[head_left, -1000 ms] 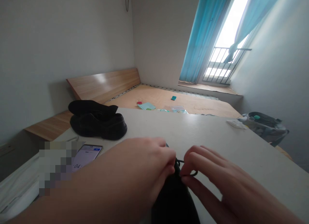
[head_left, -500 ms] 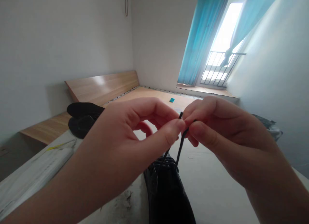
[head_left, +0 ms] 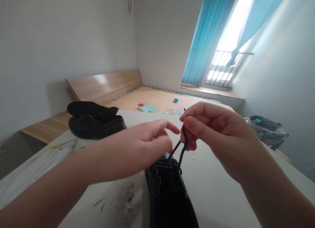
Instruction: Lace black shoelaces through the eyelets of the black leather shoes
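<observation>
A black shoe (head_left: 169,195) stands on the white table in front of me, its laced part partly covered by my left hand. Two strands of black shoelace (head_left: 182,152) rise from it. My right hand (head_left: 211,129) pinches the shoelace between thumb and forefinger above the shoe, and a short tip sticks up past the fingers. Just left of the strands is my left hand (head_left: 145,146), slightly blurred, its fingers loosely stretched and apart from the lace, with nothing visible in them.
Another black shoe (head_left: 98,127) lies at the left of the white table (head_left: 221,198), with a black insole (head_left: 86,109) by it. A yellow pen-like item (head_left: 55,146) rests nearby. Beyond are a wooden bed (head_left: 125,98) with small coloured items, and a bag (head_left: 268,131) on the right.
My left hand has let go of the lace and moved down and left. My right hand keeps its pinch, and the strands now hang slacker.
</observation>
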The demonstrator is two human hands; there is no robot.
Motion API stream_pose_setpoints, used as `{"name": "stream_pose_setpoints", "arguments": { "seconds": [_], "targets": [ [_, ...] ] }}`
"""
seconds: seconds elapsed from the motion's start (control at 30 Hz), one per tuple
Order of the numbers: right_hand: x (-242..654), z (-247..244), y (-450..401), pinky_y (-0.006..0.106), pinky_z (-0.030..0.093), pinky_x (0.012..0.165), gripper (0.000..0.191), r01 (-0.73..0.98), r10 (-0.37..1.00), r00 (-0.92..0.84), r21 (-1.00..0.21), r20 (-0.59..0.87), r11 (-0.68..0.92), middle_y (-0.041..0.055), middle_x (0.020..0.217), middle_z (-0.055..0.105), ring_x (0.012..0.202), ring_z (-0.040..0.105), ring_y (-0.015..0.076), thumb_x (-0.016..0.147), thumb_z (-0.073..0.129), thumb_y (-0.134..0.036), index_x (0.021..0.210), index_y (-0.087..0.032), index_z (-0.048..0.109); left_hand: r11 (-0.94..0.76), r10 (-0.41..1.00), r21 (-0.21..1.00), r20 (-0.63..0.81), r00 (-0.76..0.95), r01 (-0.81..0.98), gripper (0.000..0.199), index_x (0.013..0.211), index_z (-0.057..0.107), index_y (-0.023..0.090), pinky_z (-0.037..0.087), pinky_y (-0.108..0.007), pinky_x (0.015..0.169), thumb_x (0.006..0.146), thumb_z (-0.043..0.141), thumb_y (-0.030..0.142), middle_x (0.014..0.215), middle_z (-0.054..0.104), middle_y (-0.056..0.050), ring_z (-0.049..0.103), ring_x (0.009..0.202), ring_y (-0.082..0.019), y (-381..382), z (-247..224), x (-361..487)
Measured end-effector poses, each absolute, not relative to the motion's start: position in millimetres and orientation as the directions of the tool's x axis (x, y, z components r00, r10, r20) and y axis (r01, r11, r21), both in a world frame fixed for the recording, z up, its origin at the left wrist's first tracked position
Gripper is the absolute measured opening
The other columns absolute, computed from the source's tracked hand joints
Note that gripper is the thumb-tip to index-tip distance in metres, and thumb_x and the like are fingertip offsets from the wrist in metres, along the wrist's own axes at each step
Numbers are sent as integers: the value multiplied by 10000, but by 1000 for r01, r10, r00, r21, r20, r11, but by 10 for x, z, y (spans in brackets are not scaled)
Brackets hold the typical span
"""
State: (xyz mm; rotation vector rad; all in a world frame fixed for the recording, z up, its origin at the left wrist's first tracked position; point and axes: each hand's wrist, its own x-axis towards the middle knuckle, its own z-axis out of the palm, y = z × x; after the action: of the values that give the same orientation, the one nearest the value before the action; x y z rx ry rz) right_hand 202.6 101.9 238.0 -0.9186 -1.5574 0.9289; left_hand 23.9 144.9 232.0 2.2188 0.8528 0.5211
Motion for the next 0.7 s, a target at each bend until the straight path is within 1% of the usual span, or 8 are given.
{"name": "stream_pose_setpoints", "arguments": {
  "seconds": [0.07, 0.17, 0.23, 0.37, 0.43, 0.57, 0.63, 0.7],
  "targets": [
    [2015, 2364, 1034, 186, 454, 465, 63, 206, 898, -59, -875, 436, 439, -48, 584, 574, 495, 538, 79, 859, 624, -202, 796, -193, 621, -566, 643, 649, -38, 765, 509, 178, 918, 621, 245, 419, -264, 598, 860, 523, 382, 849, 673, 33, 600, 729, -162, 1393, 2286, 282],
    [1996, 2343, 1043, 197, 390, 434, 75, 404, 869, -15, -792, 495, 458, -42, 600, 551, 500, 486, 84, 851, 611, -215, 777, -199, 614, -576, 667, 615, -26, 744, 538, 300, 759, 596, 218, 351, -272, 512, 883, 481, 466, 714, 625, 30, 551, 624, -146, 1306, 2218, 391],
    [1998, 2339, 1053, 204, 322, 408, 85, 512, 861, -21, -735, 508, 446, -49, 553, 518, 472, 414, 83, 860, 595, -240, 784, -205, 612, -549, 688, 641, -18, 725, 536, 386, 728, 594, 214, 332, -276, 502, 929, 393, 476, 669, 602, 27, 541, 610, -143, 1293, 2183, 439],
    [2073, 2359, 1107, 224, 232, 397, 131, 673, 876, -17, -642, 482, 367, -86, 437, 389, 413, 285, 80, 897, 544, -315, 833, -220, 610, -425, 675, 766, -88, 733, 483, 498, 741, 620, 220, 381, -272, 554, 958, 303, 536, 660, 592, 29, 556, 632, -144, 1372, 2163, 422],
    [2142, 2377, 1133, 232, 250, 420, 210, 741, 921, -84, -595, 380, 313, -69, 469, 416, 445, 336, 89, 908, 515, -369, 796, -217, 608, -380, 659, 810, -103, 745, 447, 511, 830, 656, 231, 405, -276, 585, 960, 283, 555, 672, 600, 27, 563, 645, -150, 1431, 2161, 394],
    [2294, 2406, 1106, 235, 261, 440, 432, 841, 978, -209, -509, 8, 184, -46, 543, 388, 508, 349, 95, 884, 499, -511, 596, -191, 529, -389, 696, 789, -87, 713, 476, 413, 838, 656, 189, 406, -276, 597, 943, 382, 479, 688, 625, 5, 560, 644, -158, 1536, 2144, 373],
    [2345, 2411, 1065, 229, 255, 420, 438, 853, 962, -214, -511, -170, 100, -52, 520, 390, 482, 345, 93, 865, 505, -555, 624, -193, 557, -375, 700, 794, -97, 708, 479, 340, 853, 662, 185, 399, -266, 586, 920, 438, 431, 708, 637, -4, 559, 644, -158, 1574, 2134, 370],
    [2366, 2409, 1036, 221, 297, 423, 373, 832, 916, -246, -554, -316, 32, -52, 506, 470, 467, 415, 98, 882, 491, -535, 751, -204, 600, -369, 686, 805, -101, 720, 464, 327, 876, 671, 182, 393, -259, 578, 908, 463, 432, 722, 643, -14, 564, 651, -160, 1598, 2130, 361]
  ]
}}
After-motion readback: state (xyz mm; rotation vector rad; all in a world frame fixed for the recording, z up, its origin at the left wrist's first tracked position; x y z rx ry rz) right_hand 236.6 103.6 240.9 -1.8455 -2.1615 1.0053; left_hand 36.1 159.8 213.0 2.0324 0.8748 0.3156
